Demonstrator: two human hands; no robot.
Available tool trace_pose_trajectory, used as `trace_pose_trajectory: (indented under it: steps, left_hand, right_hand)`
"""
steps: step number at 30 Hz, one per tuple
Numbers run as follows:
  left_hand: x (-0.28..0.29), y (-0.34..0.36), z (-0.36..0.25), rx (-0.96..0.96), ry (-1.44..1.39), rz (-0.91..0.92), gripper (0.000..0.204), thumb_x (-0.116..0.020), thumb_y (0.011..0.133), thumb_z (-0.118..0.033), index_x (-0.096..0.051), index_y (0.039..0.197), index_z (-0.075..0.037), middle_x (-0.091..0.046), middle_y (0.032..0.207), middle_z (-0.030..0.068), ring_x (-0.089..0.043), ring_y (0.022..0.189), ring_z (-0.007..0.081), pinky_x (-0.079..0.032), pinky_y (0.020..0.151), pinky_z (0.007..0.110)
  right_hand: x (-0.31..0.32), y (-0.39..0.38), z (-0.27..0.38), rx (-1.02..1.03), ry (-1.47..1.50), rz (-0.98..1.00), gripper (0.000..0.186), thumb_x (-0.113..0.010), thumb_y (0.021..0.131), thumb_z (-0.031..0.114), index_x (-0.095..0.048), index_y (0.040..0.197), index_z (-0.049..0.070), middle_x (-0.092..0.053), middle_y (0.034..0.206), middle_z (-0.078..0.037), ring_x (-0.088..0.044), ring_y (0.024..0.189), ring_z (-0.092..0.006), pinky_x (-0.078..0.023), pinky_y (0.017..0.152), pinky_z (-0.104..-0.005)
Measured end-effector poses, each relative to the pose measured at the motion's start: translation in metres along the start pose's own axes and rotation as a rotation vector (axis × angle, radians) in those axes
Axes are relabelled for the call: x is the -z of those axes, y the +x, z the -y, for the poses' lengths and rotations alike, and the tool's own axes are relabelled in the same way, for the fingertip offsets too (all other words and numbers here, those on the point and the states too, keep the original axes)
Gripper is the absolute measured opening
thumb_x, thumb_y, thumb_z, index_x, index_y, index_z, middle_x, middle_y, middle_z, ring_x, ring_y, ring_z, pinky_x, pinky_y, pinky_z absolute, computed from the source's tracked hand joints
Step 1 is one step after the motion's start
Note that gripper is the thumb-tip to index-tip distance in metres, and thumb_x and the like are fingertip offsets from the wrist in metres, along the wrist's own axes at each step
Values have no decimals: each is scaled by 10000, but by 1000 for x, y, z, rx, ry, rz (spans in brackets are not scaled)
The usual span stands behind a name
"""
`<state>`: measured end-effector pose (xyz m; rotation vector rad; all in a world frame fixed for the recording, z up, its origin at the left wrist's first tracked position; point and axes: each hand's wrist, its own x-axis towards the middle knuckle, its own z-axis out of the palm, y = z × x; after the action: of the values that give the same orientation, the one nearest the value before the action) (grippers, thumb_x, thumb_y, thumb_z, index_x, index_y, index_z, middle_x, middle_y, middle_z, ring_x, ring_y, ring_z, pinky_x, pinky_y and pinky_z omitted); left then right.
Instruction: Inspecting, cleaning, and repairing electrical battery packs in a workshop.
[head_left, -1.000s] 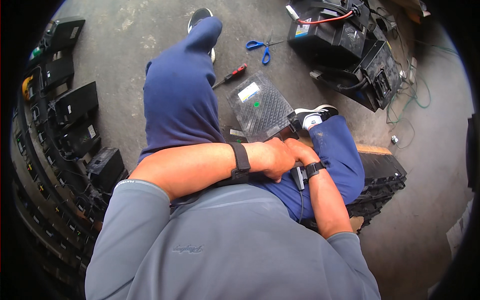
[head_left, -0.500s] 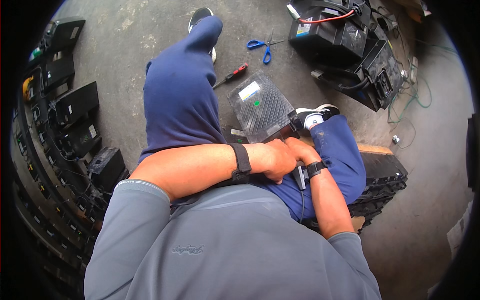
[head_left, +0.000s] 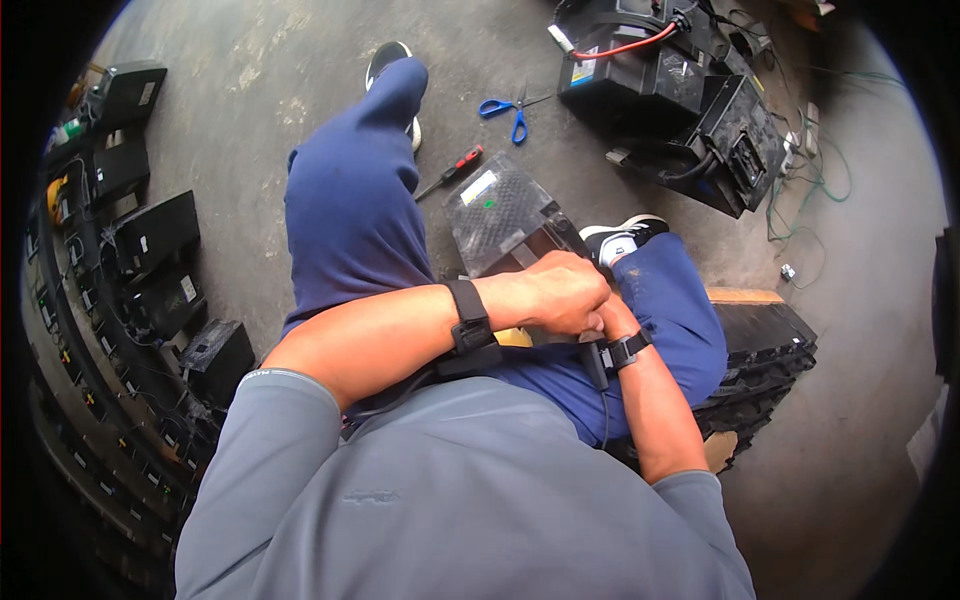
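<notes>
From afar I see the left hand [head_left: 558, 290], knuckles up, overlapping the right hand [head_left: 619, 316], whose forearm [head_left: 658, 420] angles upward. Left fingers look curled, right ones mostly hidden; I cannot tell what either grasps. The black case [head_left: 503, 222] sits just beyond, between the legs [head_left: 355, 200].

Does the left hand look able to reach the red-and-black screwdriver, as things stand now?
Probably yes, perhaps with some leaning: the black case lies between the left hand and the screwdriver, but nothing covers the tool.
</notes>
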<state>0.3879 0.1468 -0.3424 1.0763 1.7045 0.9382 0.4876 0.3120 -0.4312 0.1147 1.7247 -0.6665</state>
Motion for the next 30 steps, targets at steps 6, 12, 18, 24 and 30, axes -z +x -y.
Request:
trace_pose_trajectory:
  steps: [6,12,18,24,30]
  left_hand:
    - [15,-7,4,72,-121,-405,233,-705,803,-267,-714,821,-35,-684,765,181,-685,777,372,-540,692,441]
    - [16,-11,3,96,-325,-437,209,-696,825,-243,-728,858,-40,-695,788,181,-697,789,355,-546,714,428]
    - [12,-9,1,63,-319,-427,191,-682,825,-230,-737,864,-52,-704,801,170,-696,788,354,-552,722,419]
    - [14,-10,0,93,-367,-469,219,-709,829,-257,-725,834,-39,-694,769,181,-700,756,343,-554,688,408]
    - [16,-9,1,88,-378,-496,212,-712,823,-246,-719,843,-35,-696,773,174,-701,759,338,-551,692,402]
  right_hand:
    - [6,16,3,54,196,-129,310,-670,826,195,-670,1016,-50,-673,1009,-254,-683,957,-357,-533,815,-425]
    - [5,15,6,97,574,-241,293,-660,843,190,-663,1026,-39,-674,1014,-228,-683,955,-335,-534,821,-410]
    - [-8,-3,4,235,1120,-306,276,-650,860,185,-656,1036,-28,-675,1018,-202,-683,953,-314,-535,826,-395]
    - [-25,1,11,412,1502,-320,258,-641,878,179,-649,1046,-16,-676,1022,-176,-683,951,-293,-537,831,-380]
    - [-28,7,19,518,1666,-294,241,-631,895,174,-642,1056,-5,-677,1027,-150,-682,949,-272,-538,836,-366]
